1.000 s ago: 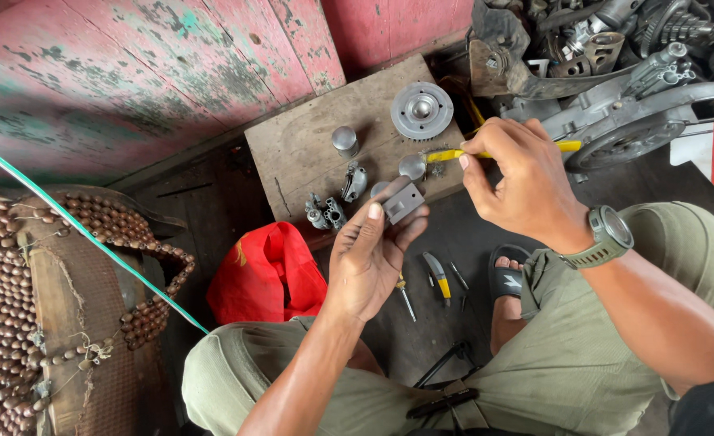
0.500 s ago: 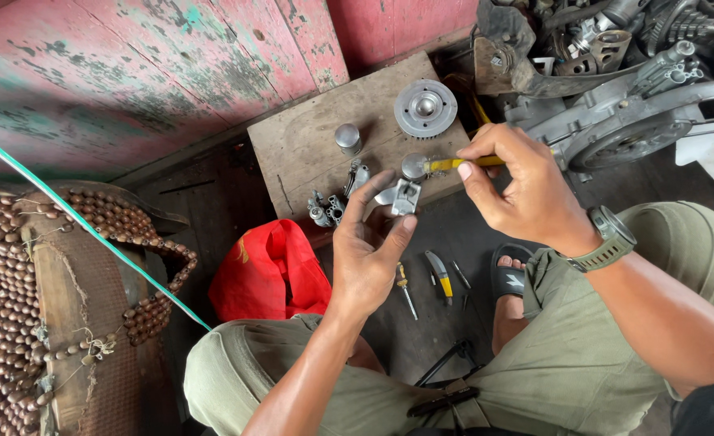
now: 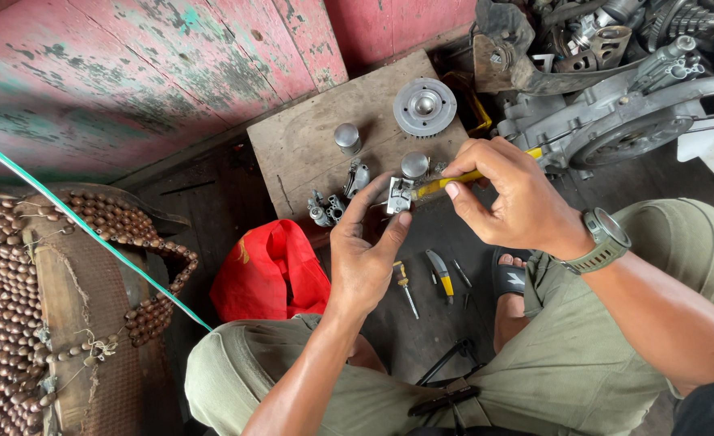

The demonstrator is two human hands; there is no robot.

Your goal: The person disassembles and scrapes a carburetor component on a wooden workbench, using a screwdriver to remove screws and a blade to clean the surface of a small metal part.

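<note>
My left hand holds a small grey metal part between fingertips and thumb, raised over the edge of a wooden board. My right hand, with a watch on its wrist, grips a yellow-handled screwdriver whose tip meets the metal part. On the board lie a round toothed metal disc, two small metal cylinders, and a cluster of small carburettor-like pieces.
A red bag lies on the dark floor by my left knee. Two small screwdrivers and a yellow-handled tool lie on the floor between my legs. Engine parts pile at the upper right. A beaded seat cover is at left.
My left hand has risen and turned the metal part up between its fingertips. My right hand has brought the screwdriver tip onto the part.
</note>
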